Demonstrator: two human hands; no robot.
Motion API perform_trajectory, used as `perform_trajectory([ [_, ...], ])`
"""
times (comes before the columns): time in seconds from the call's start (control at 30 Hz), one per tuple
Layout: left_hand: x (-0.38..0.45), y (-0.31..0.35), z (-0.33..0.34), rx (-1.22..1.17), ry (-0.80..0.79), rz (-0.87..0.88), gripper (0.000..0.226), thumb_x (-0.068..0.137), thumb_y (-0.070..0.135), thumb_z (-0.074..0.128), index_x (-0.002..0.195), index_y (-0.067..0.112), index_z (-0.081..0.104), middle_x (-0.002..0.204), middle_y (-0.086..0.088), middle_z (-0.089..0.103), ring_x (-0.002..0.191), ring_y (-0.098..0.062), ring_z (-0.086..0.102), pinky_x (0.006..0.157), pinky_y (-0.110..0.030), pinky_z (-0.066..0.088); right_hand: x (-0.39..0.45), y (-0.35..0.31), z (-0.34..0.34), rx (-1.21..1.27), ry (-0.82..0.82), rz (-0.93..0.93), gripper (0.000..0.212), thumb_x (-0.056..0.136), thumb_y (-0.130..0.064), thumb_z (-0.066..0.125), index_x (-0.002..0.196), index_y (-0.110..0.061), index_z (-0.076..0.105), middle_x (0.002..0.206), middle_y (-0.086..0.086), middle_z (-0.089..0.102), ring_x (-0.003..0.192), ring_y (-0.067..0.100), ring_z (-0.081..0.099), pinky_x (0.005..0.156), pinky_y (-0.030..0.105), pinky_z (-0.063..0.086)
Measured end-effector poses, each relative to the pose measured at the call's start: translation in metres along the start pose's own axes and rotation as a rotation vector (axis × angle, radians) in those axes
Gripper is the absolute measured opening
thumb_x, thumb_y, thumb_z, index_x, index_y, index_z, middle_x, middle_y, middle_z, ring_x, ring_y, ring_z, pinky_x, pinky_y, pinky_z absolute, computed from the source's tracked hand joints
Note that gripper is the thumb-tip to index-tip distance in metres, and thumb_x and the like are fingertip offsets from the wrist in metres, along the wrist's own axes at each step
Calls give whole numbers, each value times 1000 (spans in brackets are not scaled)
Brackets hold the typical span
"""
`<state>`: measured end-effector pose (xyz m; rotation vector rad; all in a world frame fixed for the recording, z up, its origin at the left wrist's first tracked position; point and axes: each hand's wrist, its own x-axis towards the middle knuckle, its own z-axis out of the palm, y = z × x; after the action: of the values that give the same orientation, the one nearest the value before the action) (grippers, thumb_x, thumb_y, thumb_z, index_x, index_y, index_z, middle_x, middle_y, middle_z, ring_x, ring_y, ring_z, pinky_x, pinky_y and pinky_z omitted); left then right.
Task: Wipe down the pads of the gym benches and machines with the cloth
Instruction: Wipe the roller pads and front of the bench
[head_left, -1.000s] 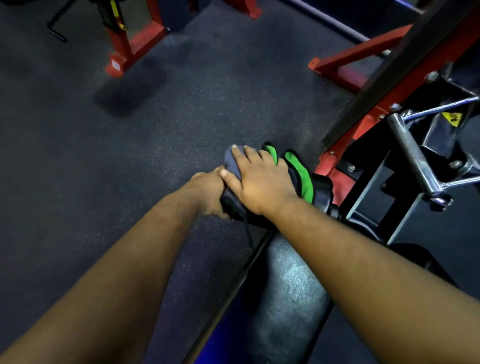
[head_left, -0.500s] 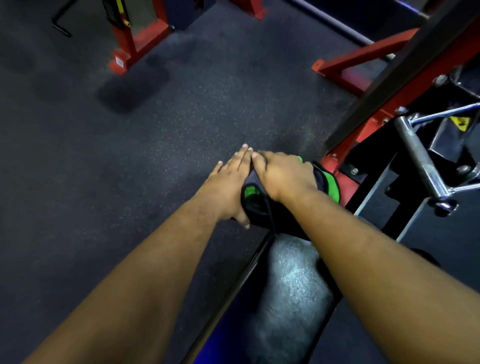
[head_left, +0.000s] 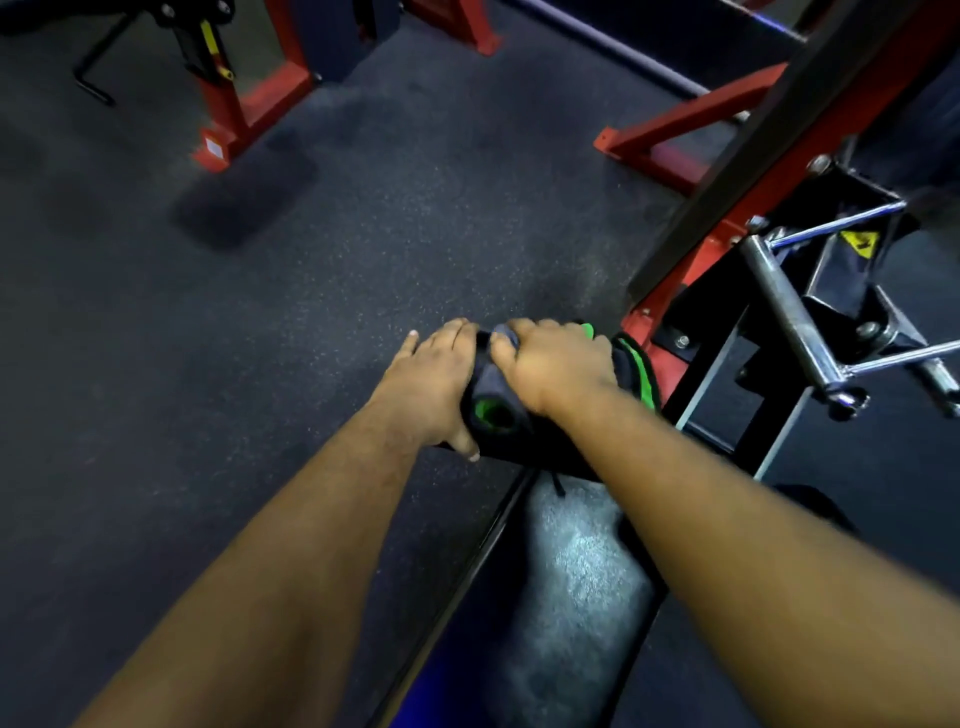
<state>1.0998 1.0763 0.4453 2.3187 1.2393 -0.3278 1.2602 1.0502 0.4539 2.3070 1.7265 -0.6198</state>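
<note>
A black bench pad (head_left: 571, 571) runs from the bottom of the view up to the middle. Bunched over its far end is a dark grey cloth (head_left: 493, 395) with green trim. My left hand (head_left: 431, 379) lies against the cloth's left side, its fingers fairly straight and its thumb down at the pad's edge. My right hand (head_left: 556, 364) sits on top of the cloth with its fingers curled over the far end and its thumb on a grey fold. Most of the cloth is hidden under my two hands.
A red and black machine frame (head_left: 727, 249) with chrome bars (head_left: 784, 312) stands close on the right of the pad's end. More red frame feet (head_left: 244, 119) stand at the back left. Dark rubber floor (head_left: 260, 338) spreads to the left.
My left hand came out from under the right and now lies beside it on the cloth. The hands have parted a little, showing cloth between them, and the right fingers curl over the end.
</note>
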Motion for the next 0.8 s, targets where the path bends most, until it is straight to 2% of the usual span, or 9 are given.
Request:
perform_trajectory([
  [0.1,2,-5,1,-40,6,11,154,44,50,96,159,13,2,169,-4,7,156,-19,10,128,-44,5,-69,6,34,-109,241,-91,62,97,-54,33,153,-30,41,156,4,45,141,32,41,113,56,29],
  [0.2,1,-6,4,-102,-5,17,160,44,47,97,160,10,-8,169,-6,2,156,-20,6,128,-40,4,-78,6,45,-82,308,-91,61,96,-51,35,153,-29,43,155,3,47,141,32,43,113,59,28],
  [0.27,-2,-6,8,-187,0,-5,162,47,39,99,159,9,-14,170,-8,-1,156,-21,5,128,-38,7,-45,-7,30,-82,273,-99,55,99,-50,31,147,-31,50,146,1,55,133,31,49,108,55,34],
  [0.4,-9,-10,9,-421,-39,-65,169,45,28,103,156,24,-25,170,0,-1,154,-20,10,125,-36,19,27,-33,-5,137,-63,-79,39,101,-43,30,115,-25,61,130,9,64,120,33,57,98,48,41],
  [0.47,-8,-13,11,-443,-23,-51,164,51,27,101,156,25,-25,170,0,3,154,-20,14,124,-37,22,16,-32,3,51,1,-109,42,102,-43,30,126,-25,59,136,7,61,124,32,55,100,47,40],
  [0.53,-4,-16,14,-393,-1,-32,146,68,28,92,157,19,-23,169,-2,5,154,-23,17,124,-37,22,-31,-26,22,-41,199,-158,52,102,-46,32,148,-27,46,150,2,51,137,28,47,107,49,36],
  [0.6,-2,-17,17,-395,6,-42,149,64,29,92,156,23,-26,169,-2,8,154,-27,18,124,-42,24,-74,-21,43,-64,288,-222,59,100,-46,36,157,-27,36,160,0,40,147,27,36,114,52,29],
  [0.73,4,-21,22,-441,5,-84,143,72,27,87,154,27,-30,164,-12,24,152,-33,23,123,-44,26,-43,-34,36,-75,267,-192,60,96,-45,33,152,-28,42,154,-1,49,140,26,44,110,53,32],
  [0.8,3,-28,23,-477,-19,-94,155,62,44,92,150,32,-36,166,-8,24,154,-34,16,126,-44,14,-6,-45,18,1,142,-210,53,99,-44,30,147,-30,48,146,0,56,131,27,52,103,50,38],
])
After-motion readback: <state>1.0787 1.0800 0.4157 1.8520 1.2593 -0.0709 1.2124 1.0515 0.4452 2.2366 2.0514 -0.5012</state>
